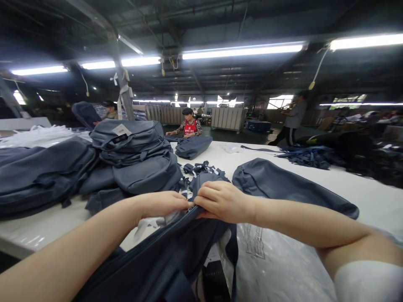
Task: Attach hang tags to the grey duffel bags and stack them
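A dark blue bag is tilted up in front of me, its zipped edge running from lower left up to my hands. My right hand has its fingers curled and closed on that edge near the top end. Beside it, my left hand pinches the same edge, thumb and fingertips meeting close to the right hand's fingers. Whether either holds a zip pull is too small to tell. Under the bag, a black tag with pale lettering and a hanging strap show.
Finished-looking blue bags are piled at left on the white table. Another bag lies at right, above clear plastic wrap. Small black straps lie beyond my hands. A person in a red apron sits across the table; another person stands farther right.
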Demonstrator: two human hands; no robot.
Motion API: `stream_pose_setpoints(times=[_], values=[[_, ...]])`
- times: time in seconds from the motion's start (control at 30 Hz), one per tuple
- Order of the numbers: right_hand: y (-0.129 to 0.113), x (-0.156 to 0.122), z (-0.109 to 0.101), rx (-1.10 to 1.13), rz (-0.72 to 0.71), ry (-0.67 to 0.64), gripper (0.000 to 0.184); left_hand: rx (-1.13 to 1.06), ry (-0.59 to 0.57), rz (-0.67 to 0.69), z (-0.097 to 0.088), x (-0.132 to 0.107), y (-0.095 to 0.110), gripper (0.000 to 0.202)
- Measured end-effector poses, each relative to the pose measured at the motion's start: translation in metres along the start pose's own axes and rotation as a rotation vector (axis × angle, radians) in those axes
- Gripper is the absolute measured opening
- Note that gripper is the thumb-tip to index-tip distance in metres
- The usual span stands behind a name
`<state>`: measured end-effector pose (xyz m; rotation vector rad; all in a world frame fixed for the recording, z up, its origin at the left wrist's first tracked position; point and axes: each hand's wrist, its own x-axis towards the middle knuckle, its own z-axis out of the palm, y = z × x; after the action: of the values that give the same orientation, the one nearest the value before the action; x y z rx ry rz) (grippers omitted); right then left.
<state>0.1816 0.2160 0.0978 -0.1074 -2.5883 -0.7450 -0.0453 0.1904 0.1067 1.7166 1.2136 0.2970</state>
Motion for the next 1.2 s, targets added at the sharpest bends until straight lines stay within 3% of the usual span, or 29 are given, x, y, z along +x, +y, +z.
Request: stream_pose_setpoints(times=[0.2, 0.37, 0.6, 0.77, 0.9, 0.97, 1.07, 1.13, 1.2], values=[[0.003, 0.004, 0.006, 0.059, 0.006, 0.006, 0.040, -0.218, -0.048, -0.036, -0.006, -0.005, -0.006, 0.056], [0.005, 0.005, 0.005, 0.075, 0.000, 0.003, 0.040, -0.145, -0.109, -0.041, -0.007, -0.016, -0.003, 0.059], [0.012, 0.010, 0.011, 0.065, 0.005, -0.078, 0.039, -0.098, -0.071, -0.082, -0.010, -0.031, 0.006, 0.051], [0.030, 0.020, 0.023, 0.046, 0.060, -0.108, 0.040, 0.199, 0.121, -0.175, -0.044, -0.078, -0.003, 0.044], [0.051, 0.029, 0.036, 0.094, 0.113, -0.087, 0.038, 0.428, 0.221, -0.322, -0.083, -0.141, -0.042, 0.044], [0.059, 0.034, 0.042, 0.116, 0.142, -0.065, 0.037, 0.403, 0.279, -0.386, -0.088, -0.173, -0.073, 0.043], [0.063, 0.043, 0.053, 0.144, 0.138, -0.053, 0.037, 0.237, 0.363, -0.400, -0.068, -0.207, -0.131, 0.040], [0.062, 0.049, 0.061, 0.157, 0.108, -0.041, 0.038, 0.052, 0.432, -0.397, -0.041, -0.219, -0.170, 0.039], [0.062, 0.054, 0.066, 0.160, 0.092, -0.024, 0.038, -0.161, 0.589, -0.373, -0.013, -0.224, -0.202, 0.042]])
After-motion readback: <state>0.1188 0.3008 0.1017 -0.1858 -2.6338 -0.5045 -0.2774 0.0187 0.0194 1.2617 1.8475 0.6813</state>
